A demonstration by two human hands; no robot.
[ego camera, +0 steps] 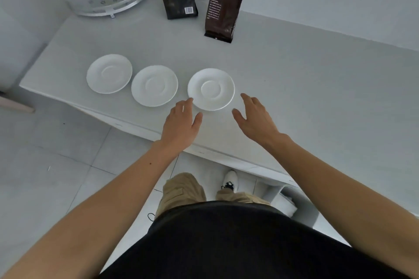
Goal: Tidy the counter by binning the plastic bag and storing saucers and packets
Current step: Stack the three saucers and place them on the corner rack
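Right saucer (211, 89), near the counter (294, 88) front edge, is being flanked by left hand (181, 123) and right hand (255, 118), both spread and empty, apparently for a two-sided lift.

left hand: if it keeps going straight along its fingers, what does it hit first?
Probably the near-left rim of the right saucer. The left hand is open, fingertips at that rim; contact can't be judged from this view.
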